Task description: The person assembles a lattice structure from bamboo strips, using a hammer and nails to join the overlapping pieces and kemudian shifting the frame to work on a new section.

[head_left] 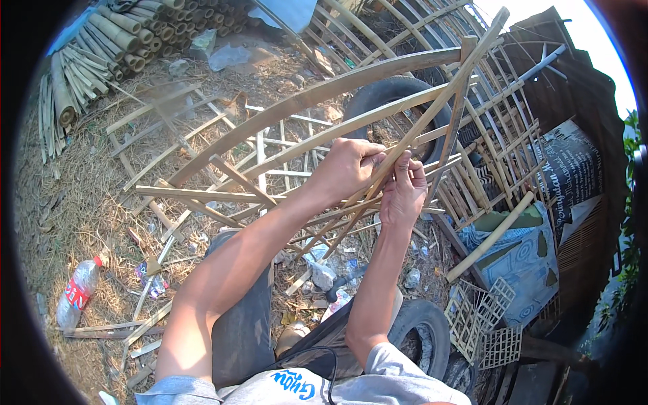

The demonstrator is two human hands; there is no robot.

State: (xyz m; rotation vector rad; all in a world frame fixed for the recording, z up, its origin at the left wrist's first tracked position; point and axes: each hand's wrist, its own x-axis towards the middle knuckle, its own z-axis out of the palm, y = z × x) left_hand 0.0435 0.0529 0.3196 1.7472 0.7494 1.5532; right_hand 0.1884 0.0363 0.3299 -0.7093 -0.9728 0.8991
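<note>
Across my front lies a frame of bamboo slats (317,88), its long pieces fanning out and crossing one another. A slanting bamboo slat (466,64) runs from the upper right down to between my hands. My left hand (345,169) is closed, its fingers and thumb pinching this slat where it crosses others. Close beside it, my right hand (403,197) is also closed, thumb and fingertips on the same slat from the right. Whether something small sits between the fingertips is hidden.
Cut bamboo poles (115,34) are stacked at the far left. Tires (422,331) lie at right and beyond the frame. Bamboo lattices (486,317) and a blue patterned sheet (520,263) are at right. A plastic bottle (77,293) and loose slats lie on the littered ground at left.
</note>
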